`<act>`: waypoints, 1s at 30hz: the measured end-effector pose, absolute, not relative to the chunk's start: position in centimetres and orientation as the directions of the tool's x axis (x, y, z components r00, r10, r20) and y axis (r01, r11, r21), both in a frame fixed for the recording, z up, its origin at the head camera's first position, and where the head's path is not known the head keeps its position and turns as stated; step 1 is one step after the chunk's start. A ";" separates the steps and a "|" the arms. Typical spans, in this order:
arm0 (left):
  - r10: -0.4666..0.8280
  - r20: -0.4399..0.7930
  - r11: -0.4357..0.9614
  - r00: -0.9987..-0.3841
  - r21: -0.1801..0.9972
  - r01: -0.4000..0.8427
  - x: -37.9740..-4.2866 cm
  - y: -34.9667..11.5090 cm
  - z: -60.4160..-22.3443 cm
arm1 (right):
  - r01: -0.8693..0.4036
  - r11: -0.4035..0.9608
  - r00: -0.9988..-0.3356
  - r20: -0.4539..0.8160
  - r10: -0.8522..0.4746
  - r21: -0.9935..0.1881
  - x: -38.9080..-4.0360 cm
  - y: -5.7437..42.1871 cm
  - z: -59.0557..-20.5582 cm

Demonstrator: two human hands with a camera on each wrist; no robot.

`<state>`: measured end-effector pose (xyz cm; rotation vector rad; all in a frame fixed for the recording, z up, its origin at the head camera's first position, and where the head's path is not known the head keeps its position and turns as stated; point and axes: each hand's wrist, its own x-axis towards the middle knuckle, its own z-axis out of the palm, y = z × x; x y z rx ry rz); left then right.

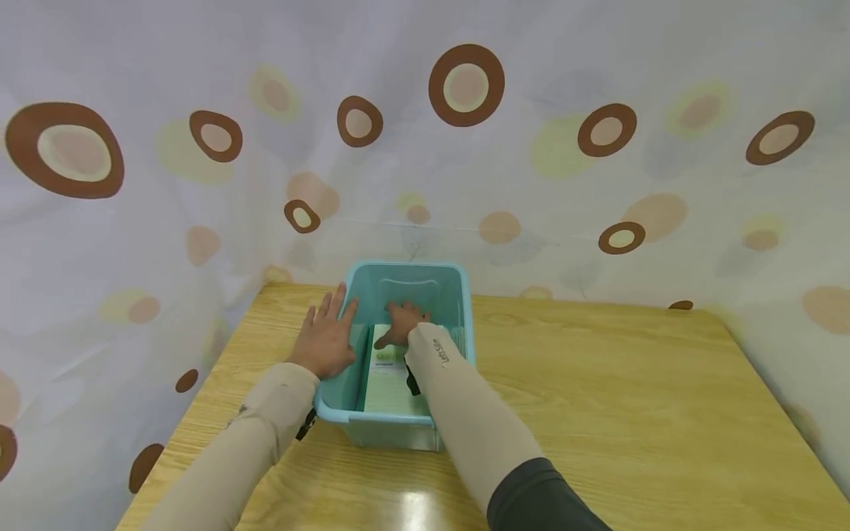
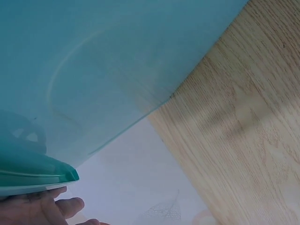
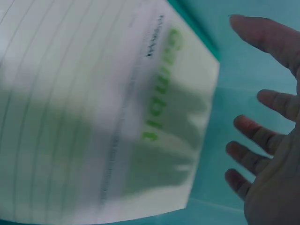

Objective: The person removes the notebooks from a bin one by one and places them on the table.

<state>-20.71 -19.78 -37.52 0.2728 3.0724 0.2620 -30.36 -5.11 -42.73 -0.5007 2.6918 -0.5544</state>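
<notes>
Here, a pale turquoise plastic bin [image 1: 465,299] stands upright on the wood-grain tabletop [image 1: 631,405], toward its left side and near the back edge. Inside the bin, face up, lies a notebook [image 1: 392,391]; its pale cover has fine parallel lines and a band of small print, and the green lettering [image 3: 164,86] near one end reads "Gambit". A darker teal edge shows along one side of the notebook; what it belongs to I cannot tell. The person's left hand [image 1: 325,343] lies at the bin's left rim, fingers spread and extended, nothing grasped. The right hand [image 1: 401,324] reaches down into the bin at the notebook's far end, fingers apart and the thumb held wide; the hand is loose and carries nothing. Whether it touches the cover I can't make out from where I stand. Cream sleeves [image 1: 465,398] cover both forearms, with dark lettering on the right one and a charcoal sleeve [image 1: 541,494] higher up that arm. Behind the tabletop hangs a whitish sheet [image 1: 564,44], printed with brown rings and peach and yellow blots.
</notes>
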 end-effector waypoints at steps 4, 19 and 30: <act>0.197 -0.020 0.971 -0.980 0.140 0.193 -20.6 -19.5 -37.5 | -0.259 0.864 -0.872 -0.280 -0.402 -0.432 -30.5 -4.8 -43.8; 0.192 -0.032 0.972 -0.981 0.144 0.186 -20.6 -19.3 -37.6 | -0.205 0.868 -0.846 -0.364 -0.389 -0.452 -31.1 -5.4 -44.4; 0.176 -0.044 0.976 -0.983 0.137 0.169 -20.7 -19.8 -37.7 | -0.262 0.882 -0.846 -0.347 -0.405 -0.391 -31.7 -6.3 -45.1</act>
